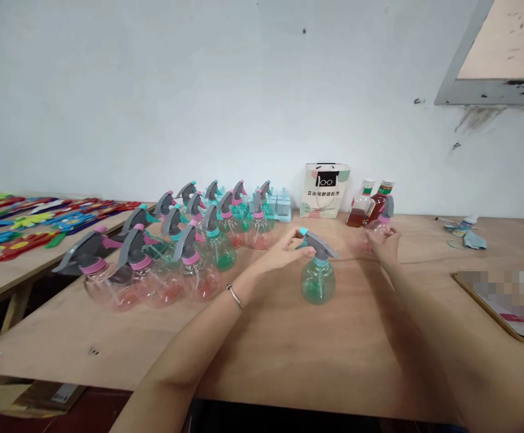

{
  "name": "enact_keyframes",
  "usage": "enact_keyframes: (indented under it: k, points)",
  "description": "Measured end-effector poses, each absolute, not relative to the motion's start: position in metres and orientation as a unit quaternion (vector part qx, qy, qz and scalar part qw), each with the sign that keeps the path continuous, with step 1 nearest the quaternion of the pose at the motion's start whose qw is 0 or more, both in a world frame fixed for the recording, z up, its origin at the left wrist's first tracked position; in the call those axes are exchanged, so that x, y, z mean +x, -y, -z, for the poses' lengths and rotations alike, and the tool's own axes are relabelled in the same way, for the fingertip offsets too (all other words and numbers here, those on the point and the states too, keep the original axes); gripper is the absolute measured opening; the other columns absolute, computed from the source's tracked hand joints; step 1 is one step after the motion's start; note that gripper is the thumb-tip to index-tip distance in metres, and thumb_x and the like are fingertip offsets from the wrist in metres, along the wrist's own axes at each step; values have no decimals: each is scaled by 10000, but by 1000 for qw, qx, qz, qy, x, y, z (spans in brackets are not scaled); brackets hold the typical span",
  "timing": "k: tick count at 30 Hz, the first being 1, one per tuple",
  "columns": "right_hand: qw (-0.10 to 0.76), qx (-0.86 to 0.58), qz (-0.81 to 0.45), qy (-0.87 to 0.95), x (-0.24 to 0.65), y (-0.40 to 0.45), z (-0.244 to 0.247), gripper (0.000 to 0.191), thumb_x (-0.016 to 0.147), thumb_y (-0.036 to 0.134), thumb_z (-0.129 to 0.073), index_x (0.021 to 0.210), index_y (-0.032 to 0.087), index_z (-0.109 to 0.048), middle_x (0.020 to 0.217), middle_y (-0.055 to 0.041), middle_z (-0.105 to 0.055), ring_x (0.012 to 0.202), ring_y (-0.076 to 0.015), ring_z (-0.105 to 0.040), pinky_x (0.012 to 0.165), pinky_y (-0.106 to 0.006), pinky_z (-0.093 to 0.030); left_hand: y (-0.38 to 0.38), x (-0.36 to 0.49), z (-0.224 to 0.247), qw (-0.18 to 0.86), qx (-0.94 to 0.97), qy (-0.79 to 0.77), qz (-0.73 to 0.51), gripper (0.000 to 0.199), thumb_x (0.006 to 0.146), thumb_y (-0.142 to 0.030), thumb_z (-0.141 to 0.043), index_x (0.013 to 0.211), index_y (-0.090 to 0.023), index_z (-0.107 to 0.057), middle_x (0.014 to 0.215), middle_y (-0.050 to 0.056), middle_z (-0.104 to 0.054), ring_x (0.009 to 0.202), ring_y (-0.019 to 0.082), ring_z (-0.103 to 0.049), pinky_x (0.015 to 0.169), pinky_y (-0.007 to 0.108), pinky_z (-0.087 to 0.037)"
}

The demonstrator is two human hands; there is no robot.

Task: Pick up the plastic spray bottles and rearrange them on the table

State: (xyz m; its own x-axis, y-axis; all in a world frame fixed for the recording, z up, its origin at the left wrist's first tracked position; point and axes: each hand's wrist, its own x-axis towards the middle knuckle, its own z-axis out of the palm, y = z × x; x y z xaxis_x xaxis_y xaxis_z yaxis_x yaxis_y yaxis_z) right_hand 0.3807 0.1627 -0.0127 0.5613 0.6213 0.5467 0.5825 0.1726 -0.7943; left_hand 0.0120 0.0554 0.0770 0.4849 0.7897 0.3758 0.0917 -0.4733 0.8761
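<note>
A green spray bottle (318,282) with a grey and teal trigger head stands upright on the wooden table. My left hand (287,249) is closed around the teal nozzle end of that head. Farther right and back, my right hand (384,243) has its fingers closed on a pink spray bottle (378,227), whose lower part the hand partly hides. To the left, several pink spray bottles (201,279) and green spray bottles (220,251) stand close together, their trigger heads mostly pointing up.
A paper bag (325,192), a bottle of brown liquid (359,207) and a red bottle (379,201) stand by the wall. A clipboard (500,307) lies at right, beyond a small cloth (474,240). Colourful cutouts (31,222) cover another table at left.
</note>
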Motion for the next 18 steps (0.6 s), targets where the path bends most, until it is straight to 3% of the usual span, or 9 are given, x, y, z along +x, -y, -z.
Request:
enact_keyframes:
  k: [4, 8, 14, 18]
  points:
    - [615, -623, -90, 475, 332, -125, 21, 903, 544, 567, -808, 1240, 162, -399, 1216, -166, -549, 1141, -326, -597, 1018, -500, -491, -42, 18, -73, 345, 713, -345, -503, 934, 667, -570, -811, 1403, -261, -327, 1540, 158, -327, 1470, 332, -293, 1181, 494, -289]
    - [628, -598, -113, 486, 286, -81, 26, 900, 548, 603, -832, 1234, 203, -409, 1240, -155, -531, 1186, -353, -564, 1051, -560, -468, -21, 36, -62, 229, 685, -392, -570, 1117, 583, -601, -850, 1450, -256, -235, 1547, 185, -284, 1475, 364, -270, 1216, 556, -164]
    - [631, -507, -195, 554, 238, -40, 40, 827, 665, 572, -792, 1285, 246, -352, 1299, -156, -515, 1217, -329, -577, 1037, -550, -494, 0, 59, -50, 238, 701, -429, -517, 1131, 570, -545, -873, 1464, -246, -246, 1486, 187, -399, 1438, 389, -338, 1186, 610, -185]
    - [637, -501, -201, 551, 220, -32, 43, 780, 697, 550, -769, 1278, 245, -348, 1341, -168, -478, 1291, -325, -531, 1084, -551, -461, -4, 62, -48, 303, 669, -438, -519, 962, 634, -434, -844, 1423, -217, -337, 1393, 175, -511, 1343, 357, -470, 1154, 581, -293]
